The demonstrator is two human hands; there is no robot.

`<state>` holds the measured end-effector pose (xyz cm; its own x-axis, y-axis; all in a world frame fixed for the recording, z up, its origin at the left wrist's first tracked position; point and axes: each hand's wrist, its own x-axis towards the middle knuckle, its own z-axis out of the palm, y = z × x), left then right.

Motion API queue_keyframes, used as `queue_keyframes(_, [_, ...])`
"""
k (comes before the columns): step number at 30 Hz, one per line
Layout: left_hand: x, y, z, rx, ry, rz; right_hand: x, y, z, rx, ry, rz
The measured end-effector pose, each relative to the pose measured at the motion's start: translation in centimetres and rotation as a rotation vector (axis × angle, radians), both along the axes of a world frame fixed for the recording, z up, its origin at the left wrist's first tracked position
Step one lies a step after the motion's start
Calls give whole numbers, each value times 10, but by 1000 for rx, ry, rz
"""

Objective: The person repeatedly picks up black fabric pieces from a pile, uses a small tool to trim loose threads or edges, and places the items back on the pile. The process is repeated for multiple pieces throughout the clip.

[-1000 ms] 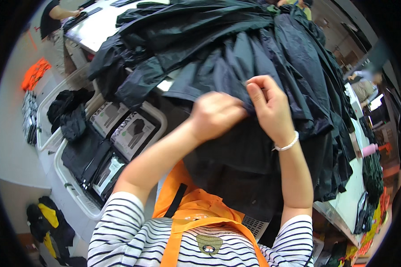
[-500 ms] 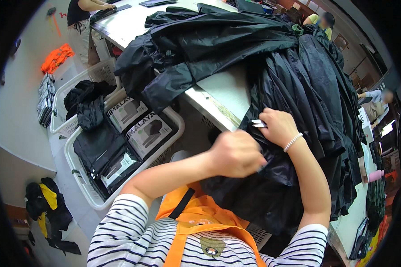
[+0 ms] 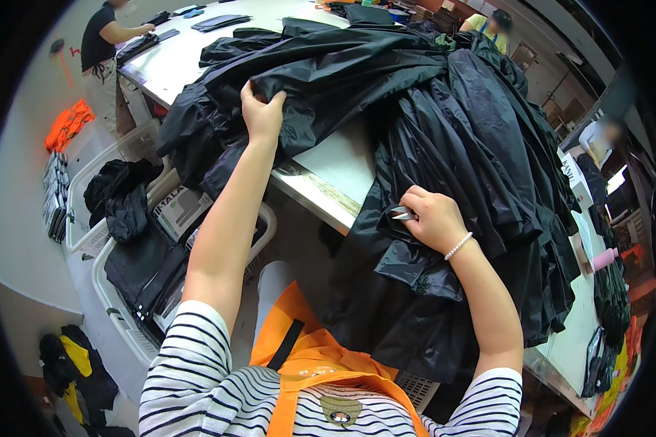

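At the far left of the pile, my left hand (image 3: 262,116) is closed on a fold of a black, shiny garment (image 3: 357,65), fingers and thumb gripping the fabric. My right hand (image 3: 436,220) is closed round small metal thread snips (image 3: 401,213), their pointed blades sticking out to the left. This hand rests over a second bunch of black garments (image 3: 481,146) that drapes over the table's front edge. The handles of the snips are hidden in my palm.
A white table (image 3: 342,156) carries the heap. At lower left stand white plastic baskets (image 3: 100,280) with folded black garments and printed packages. Co-workers stand at the far left (image 3: 98,44), far right and back right. A pink bottle (image 3: 603,259) is on the right.
My left hand has moved from in front of my body up and left onto the black garment. The right hand keeps the snips. The view has shifted a little to the right.
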<state>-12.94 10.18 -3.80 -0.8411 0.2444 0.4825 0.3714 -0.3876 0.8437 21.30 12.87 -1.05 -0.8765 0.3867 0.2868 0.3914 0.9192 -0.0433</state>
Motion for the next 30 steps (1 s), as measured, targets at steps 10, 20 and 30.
queue_keyframes(10, [193,-65,30,311,-202,-1035,23,-21,24,-803,982,79])
queue_keyframes(20, [225,-57,-30,243,-377,-1271,32,-47,29,-159,565,-141])
queue_keyframes(30, [205,-75,-14,69,-319,-955,29,-31,15,-314,797,-209])
